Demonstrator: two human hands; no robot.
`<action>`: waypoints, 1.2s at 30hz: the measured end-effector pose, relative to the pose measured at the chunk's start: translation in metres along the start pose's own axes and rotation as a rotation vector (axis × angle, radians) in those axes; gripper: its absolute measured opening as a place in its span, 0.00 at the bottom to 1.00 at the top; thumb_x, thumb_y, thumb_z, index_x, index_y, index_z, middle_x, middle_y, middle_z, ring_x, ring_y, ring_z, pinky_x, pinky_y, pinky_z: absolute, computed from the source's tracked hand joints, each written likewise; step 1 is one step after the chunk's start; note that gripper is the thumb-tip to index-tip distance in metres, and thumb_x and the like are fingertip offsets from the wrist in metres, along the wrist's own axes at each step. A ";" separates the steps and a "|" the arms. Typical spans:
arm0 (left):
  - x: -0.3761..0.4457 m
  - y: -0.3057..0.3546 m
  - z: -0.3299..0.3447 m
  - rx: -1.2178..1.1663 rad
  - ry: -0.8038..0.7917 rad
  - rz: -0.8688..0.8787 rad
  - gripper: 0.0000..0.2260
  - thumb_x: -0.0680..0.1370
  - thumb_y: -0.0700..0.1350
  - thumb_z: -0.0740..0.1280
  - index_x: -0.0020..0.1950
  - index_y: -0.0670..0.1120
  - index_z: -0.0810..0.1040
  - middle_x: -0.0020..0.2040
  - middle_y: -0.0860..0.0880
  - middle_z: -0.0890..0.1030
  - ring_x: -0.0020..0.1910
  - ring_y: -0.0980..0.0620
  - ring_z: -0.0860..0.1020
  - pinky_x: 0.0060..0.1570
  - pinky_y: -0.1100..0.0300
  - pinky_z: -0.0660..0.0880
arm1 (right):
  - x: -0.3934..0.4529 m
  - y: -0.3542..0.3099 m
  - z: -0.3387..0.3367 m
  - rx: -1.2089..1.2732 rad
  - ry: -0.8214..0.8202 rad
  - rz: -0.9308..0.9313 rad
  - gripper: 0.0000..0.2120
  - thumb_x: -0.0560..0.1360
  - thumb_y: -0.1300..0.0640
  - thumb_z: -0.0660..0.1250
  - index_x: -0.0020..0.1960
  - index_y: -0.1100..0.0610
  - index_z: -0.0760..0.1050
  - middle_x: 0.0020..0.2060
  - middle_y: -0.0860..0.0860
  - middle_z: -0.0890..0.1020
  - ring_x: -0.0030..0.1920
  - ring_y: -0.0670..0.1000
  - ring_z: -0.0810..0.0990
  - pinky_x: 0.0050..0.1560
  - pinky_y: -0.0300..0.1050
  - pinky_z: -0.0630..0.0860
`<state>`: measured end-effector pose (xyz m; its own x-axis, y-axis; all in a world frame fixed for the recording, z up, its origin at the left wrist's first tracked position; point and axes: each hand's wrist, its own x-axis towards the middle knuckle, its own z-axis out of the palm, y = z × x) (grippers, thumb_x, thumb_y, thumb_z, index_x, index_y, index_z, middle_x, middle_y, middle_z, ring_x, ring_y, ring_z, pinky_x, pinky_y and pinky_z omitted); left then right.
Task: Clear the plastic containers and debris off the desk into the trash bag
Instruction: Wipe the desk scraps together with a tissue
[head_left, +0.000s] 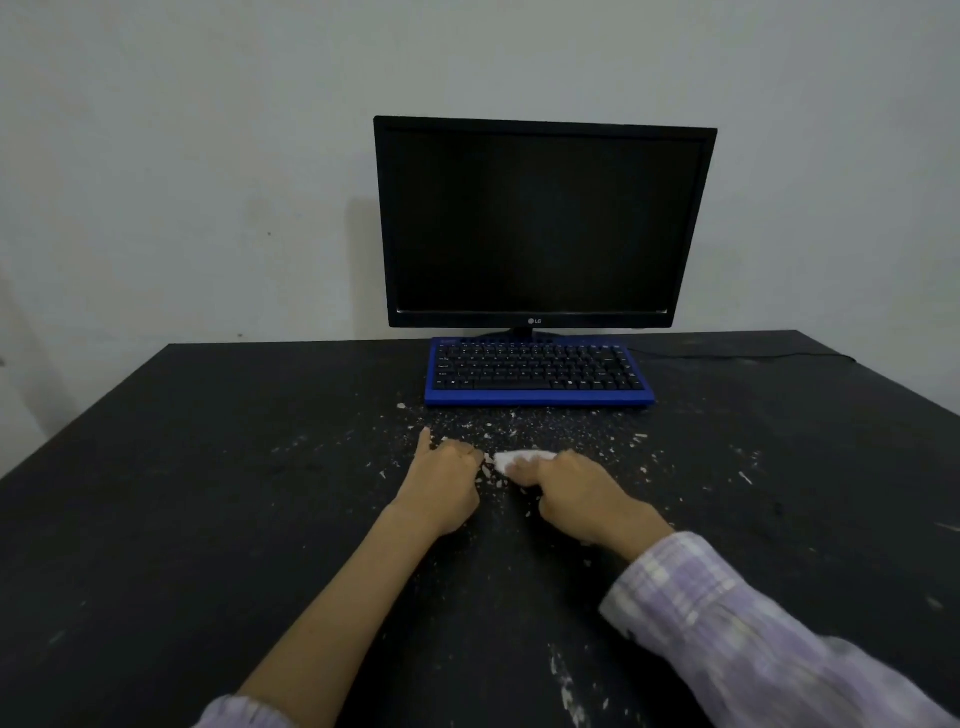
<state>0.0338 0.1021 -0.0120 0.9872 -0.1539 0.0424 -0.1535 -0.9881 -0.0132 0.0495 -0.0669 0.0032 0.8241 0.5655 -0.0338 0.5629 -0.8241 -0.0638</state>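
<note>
Small white debris lies scattered over the black desk, thickest in front of the keyboard. My right hand grips a crumpled white wad that looks like tissue, pressed onto the desk among the crumbs. Just left of the wad, my left hand rests on the desk with fingers curled and the little finger pointing away; whether it pinches a crumb I cannot tell. No plastic container or trash bag is in view.
A blue keyboard sits just beyond the debris, with a dark monitor behind it against the wall. A black cable runs right from the monitor. More white flecks lie near the desk's front edge.
</note>
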 end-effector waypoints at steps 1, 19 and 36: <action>-0.001 0.000 -0.001 0.009 0.000 -0.004 0.23 0.77 0.42 0.59 0.73 0.44 0.65 0.71 0.46 0.69 0.71 0.49 0.64 0.73 0.42 0.46 | -0.008 -0.004 0.003 0.027 -0.001 -0.030 0.28 0.75 0.65 0.57 0.72 0.48 0.64 0.65 0.55 0.75 0.61 0.57 0.75 0.69 0.52 0.63; -0.107 0.031 0.011 0.124 0.006 -0.019 0.27 0.79 0.43 0.53 0.78 0.45 0.51 0.77 0.47 0.56 0.77 0.46 0.48 0.70 0.40 0.34 | -0.104 -0.030 0.029 0.048 -0.001 -0.089 0.38 0.67 0.68 0.53 0.75 0.44 0.58 0.73 0.43 0.64 0.71 0.47 0.65 0.75 0.47 0.50; -0.011 0.104 -0.024 0.063 0.034 0.290 0.23 0.82 0.48 0.52 0.76 0.44 0.55 0.77 0.47 0.57 0.77 0.45 0.49 0.70 0.37 0.38 | -0.181 0.014 0.024 0.064 -0.012 0.400 0.25 0.78 0.44 0.49 0.75 0.41 0.53 0.75 0.38 0.58 0.72 0.41 0.63 0.74 0.52 0.50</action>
<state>0.0064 0.0004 0.0102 0.9002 -0.4311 0.0613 -0.4250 -0.9006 -0.0916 -0.0931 -0.1796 -0.0154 0.9762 0.2017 -0.0799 0.1929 -0.9755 -0.1056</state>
